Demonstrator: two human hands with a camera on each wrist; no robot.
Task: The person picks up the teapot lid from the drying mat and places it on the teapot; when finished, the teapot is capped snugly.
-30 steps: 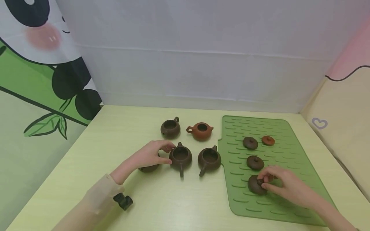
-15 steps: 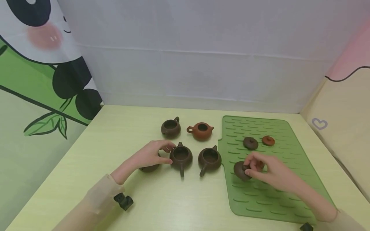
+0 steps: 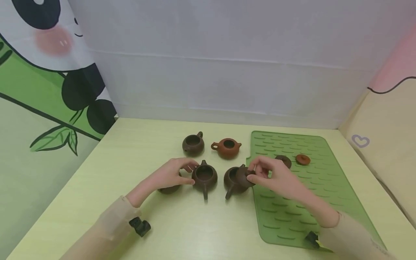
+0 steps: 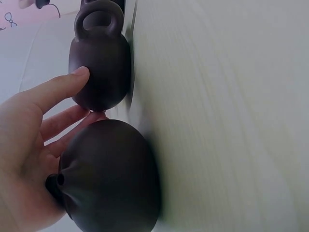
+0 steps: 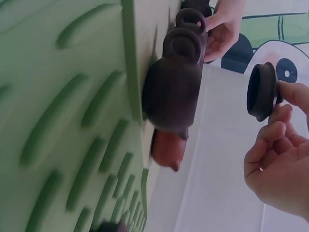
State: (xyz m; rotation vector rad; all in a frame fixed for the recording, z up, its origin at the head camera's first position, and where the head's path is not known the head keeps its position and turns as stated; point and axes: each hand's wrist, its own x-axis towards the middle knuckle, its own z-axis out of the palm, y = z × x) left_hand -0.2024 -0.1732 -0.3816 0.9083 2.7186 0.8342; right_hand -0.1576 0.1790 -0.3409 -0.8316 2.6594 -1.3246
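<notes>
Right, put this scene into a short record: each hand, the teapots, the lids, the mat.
Left hand: holds the side of the middle dark teapot
Right hand: pinches the held dark lid by its knob
Held lid: raised, not seated; overlaps the right dark teapot in the head view
Other teapots: red teapot, back dark teapot, leftmost dark teapot (top hidden by hand)
Green mat: bears the red lid and another dark lid, partly covered by the right hand
Visible teapot tops: four, all uncovered
</notes>
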